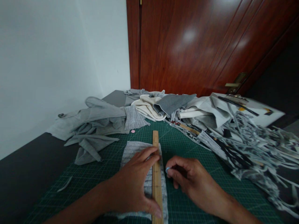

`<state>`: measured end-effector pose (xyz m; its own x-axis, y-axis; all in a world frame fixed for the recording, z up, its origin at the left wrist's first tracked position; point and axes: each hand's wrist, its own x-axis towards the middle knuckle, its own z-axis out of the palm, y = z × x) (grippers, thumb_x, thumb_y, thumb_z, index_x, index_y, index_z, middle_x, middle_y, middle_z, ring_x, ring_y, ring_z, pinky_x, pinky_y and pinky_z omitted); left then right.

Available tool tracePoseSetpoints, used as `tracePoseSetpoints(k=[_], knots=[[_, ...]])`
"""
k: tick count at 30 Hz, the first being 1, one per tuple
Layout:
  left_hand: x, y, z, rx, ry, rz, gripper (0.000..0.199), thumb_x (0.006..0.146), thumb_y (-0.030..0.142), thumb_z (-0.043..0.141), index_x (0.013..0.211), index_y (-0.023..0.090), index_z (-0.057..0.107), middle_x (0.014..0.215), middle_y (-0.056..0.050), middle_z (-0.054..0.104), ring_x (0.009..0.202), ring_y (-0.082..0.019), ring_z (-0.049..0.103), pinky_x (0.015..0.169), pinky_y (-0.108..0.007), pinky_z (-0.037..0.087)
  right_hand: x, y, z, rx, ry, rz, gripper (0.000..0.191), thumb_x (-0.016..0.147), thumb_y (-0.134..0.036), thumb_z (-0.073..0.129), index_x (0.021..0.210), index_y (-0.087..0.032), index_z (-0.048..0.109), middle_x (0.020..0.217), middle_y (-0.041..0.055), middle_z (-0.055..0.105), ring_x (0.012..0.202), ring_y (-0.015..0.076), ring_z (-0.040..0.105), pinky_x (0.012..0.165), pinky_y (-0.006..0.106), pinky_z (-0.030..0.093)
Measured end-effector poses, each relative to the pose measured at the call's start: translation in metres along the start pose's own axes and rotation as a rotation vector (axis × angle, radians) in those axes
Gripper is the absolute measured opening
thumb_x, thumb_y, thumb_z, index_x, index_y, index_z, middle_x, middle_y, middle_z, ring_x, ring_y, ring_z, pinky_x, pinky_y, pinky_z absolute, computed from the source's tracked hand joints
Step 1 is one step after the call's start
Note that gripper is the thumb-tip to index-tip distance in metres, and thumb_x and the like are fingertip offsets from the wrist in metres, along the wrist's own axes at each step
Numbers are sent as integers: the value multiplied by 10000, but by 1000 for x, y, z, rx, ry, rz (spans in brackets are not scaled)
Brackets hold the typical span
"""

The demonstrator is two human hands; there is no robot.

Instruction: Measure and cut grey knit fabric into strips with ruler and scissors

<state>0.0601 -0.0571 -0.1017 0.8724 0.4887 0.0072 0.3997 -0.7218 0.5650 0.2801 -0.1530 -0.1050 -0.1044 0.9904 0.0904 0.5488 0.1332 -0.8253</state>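
Note:
My left hand [133,183] is spread over a wooden ruler [157,179], its fingertips and thumb pressing on the ruler. Beneath the ruler lies a grey ribbed knit fabric piece [134,147] with dark crosswise lines, partly covered by that hand. Just right of the fabric's edge, my right hand [193,180] is closed in a pinch. A small light-blue piece [167,169] shows between its thumb and forefinger; most of it is hidden. Fabric and ruler rest on a green gridded cutting mat [187,207].
Grey garments [100,119] are heaped at the left, near a small pink disc [133,131]. Folded cream and grey cloth [149,107] lies along the back. Tangled fabric strips [259,149] pile up at the right. A thin scrap [64,184] lies at the mat's left.

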Motion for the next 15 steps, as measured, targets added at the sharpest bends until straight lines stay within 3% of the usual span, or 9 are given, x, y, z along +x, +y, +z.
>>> tracePoseSetpoints(k=[3, 5, 9, 15], knots=[[0, 2, -1, -4, 19, 33, 1197, 584, 717, 884, 1555, 166, 455, 1708, -183, 293, 1568, -387, 278, 1269, -543, 282, -4, -5, 2, 159, -117, 83, 94, 984, -231, 579, 1003, -218, 670, 698, -39, 592, 526, 103, 514, 457, 191, 414], [1, 3, -2, -10, 12, 40, 1180, 572, 720, 890, 1529, 159, 488, 1699, -191, 310, 1560, -388, 294, 1268, -529, 286, -7, -9, 5, 263, -189, 137, 133, 944, -206, 613, 1073, -226, 642, 731, -43, 592, 500, 86, 495, 416, 161, 396], [1, 6, -5, -26, 11, 39, 1210, 545, 724, 900, 1518, 131, 493, 1688, -204, 320, 1548, -394, 315, 1270, -509, 290, -9, -16, 7, 325, -302, 238, 70, 887, -135, 643, 892, -200, 617, 672, -52, 573, 479, 61, 477, 391, 115, 339], [0, 6, -3, -11, 8, 29, 1234, 568, 730, 885, 1556, 139, 442, 1699, -193, 303, 1556, -387, 304, 1270, -521, 289, -8, -15, 5, 362, -392, 361, 201, 840, -10, 625, 930, -190, 633, 606, -80, 562, 502, 70, 526, 449, 123, 434]])
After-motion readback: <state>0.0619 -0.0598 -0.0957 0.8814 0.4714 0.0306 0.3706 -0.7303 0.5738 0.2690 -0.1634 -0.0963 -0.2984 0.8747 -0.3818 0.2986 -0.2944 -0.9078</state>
